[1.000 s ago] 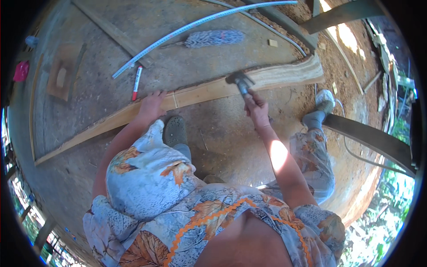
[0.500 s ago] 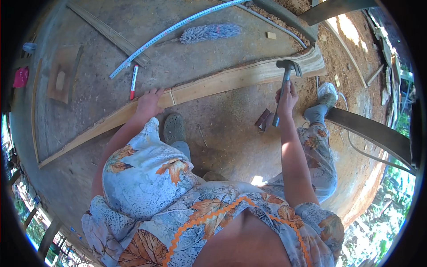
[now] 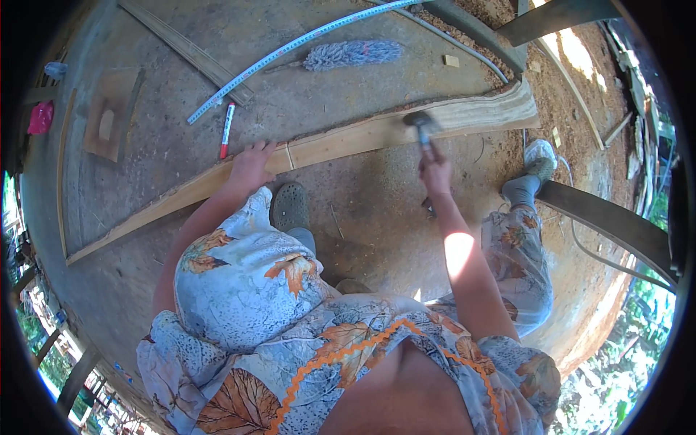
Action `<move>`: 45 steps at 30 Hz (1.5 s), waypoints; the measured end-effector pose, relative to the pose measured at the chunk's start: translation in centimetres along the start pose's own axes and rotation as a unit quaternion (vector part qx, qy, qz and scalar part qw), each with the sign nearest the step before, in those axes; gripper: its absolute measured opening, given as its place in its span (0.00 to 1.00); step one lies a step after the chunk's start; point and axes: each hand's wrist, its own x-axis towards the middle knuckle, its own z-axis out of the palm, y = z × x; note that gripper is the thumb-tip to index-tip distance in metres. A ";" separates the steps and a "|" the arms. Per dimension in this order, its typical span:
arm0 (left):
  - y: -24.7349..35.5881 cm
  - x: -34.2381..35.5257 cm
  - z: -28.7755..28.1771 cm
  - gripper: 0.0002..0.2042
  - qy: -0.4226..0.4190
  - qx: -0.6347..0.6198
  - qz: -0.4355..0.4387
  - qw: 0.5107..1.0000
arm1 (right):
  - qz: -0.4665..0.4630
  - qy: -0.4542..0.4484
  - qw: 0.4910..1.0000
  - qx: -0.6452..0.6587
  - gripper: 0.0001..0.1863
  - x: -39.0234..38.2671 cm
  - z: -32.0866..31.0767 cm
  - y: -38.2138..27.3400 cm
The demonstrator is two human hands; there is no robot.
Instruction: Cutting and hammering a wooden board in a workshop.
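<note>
A long, pale wooden board (image 3: 341, 145) stretches across the floor, one end broader and curved, with a thin light line across its middle. My left hand (image 3: 251, 167) grips the board just left of that line, fingers over its far edge. Wrapped around the handle of a claw hammer (image 3: 420, 123) is my right hand (image 3: 435, 174). The hammer's head is smeared by motion and appears over the board's right half; contact cannot be made out. A red-and-white marker (image 3: 228, 130) lies beyond my left hand.
Beyond the board lie a curved measuring tape (image 3: 290, 46), a fluffy grey duster (image 3: 353, 54) and thin wooden strips (image 3: 185, 52). Curved dark metal legs (image 3: 609, 217) stand at the right. Sawdust (image 3: 562, 130) covers the right side, and my clog (image 3: 288, 206) is near the board.
My right hand has swung the hammer leftward, bringing its head from the broad end toward the board's middle. My left hand stays on the board. The whole view has shifted slightly.
</note>
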 end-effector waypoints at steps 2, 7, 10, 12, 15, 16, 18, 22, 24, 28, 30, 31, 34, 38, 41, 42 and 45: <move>-0.3 -0.4 -0.2 0.38 -0.011 0.013 -0.024 1.000 | 0.016 -0.016 1.000 -0.007 0.19 -0.3 1.1 0.0; -0.3 -0.4 0.4 0.36 0.031 -0.019 -0.001 0.999 | 0.067 0.042 0.987 0.139 0.15 -2.4 0.0 -2.4; -0.5 -0.9 -0.1 0.34 0.034 -0.081 -0.053 0.995 | 0.034 0.107 0.988 0.109 0.14 -3.0 -3.4 -1.2; -2.1 -1.5 0.6 0.33 0.057 -0.093 -0.089 0.990 | 0.013 0.164 0.983 0.077 0.12 -3.2 -5.4 -0.2; -3.8 -0.3 2.4 0.31 0.137 -0.118 -0.099 0.978 | -0.015 0.198 0.973 0.117 0.10 -0.6 -14.2 9.4; -3.6 1.0 2.8 0.29 0.192 -0.130 -0.084 0.969 | -0.037 0.185 0.966 0.175 0.11 1.5 -16.7 12.1; -5.6 0.8 0.9 0.27 0.183 -0.112 -0.123 0.969 | -0.029 0.263 0.964 -0.023 0.13 0.4 -14.5 13.0; -7.3 4.9 -4.0 0.21 0.197 -0.053 -0.117 0.972 | 0.042 0.290 0.903 -0.313 0.24 0.1 -16.8 16.3; -7.2 8.0 -5.9 0.21 0.177 -0.025 -0.123 0.976 | 0.093 0.269 0.881 -0.378 0.27 0.1 -16.7 16.4; -9.2 12.0 -6.6 0.22 0.164 0.002 -0.119 0.979 | 0.048 0.213 0.843 -0.491 0.30 -2.5 -10.2 10.1; -9.6 14.6 -5.8 0.23 0.174 -0.004 -0.133 0.976 | -0.025 0.230 0.849 -0.476 0.30 -2.6 -10.2 8.9; -10.4 15.5 -5.7 0.24 0.175 -0.001 -0.162 0.971 | -0.082 0.192 0.859 -0.467 0.29 -2.5 -9.8 8.0; -9.5 17.3 -4.6 0.19 0.172 0.005 -0.169 0.970 | -0.197 0.167 0.845 -0.468 0.27 -2.2 -8.6 5.4; -10.1 16.3 -5.6 0.12 0.077 -0.035 -0.159 0.984 | -0.168 0.086 0.921 -0.340 0.27 -1.7 -3.5 0.6; -8.8 14.3 -5.8 0.06 0.204 -0.086 -0.078 0.972 | -0.198 0.035 0.941 -0.273 0.26 0.6 -0.3 -1.2; -7.9 13.0 -6.0 0.05 0.239 -0.143 -0.081 0.957 | -0.212 0.017 0.950 -0.230 0.26 1.5 0.8 -1.7; -4.6 8.0 -7.1 0.07 0.249 -0.172 -0.068 0.951 | -0.087 -0.053 0.994 -0.034 0.26 3.1 4.2 -6.2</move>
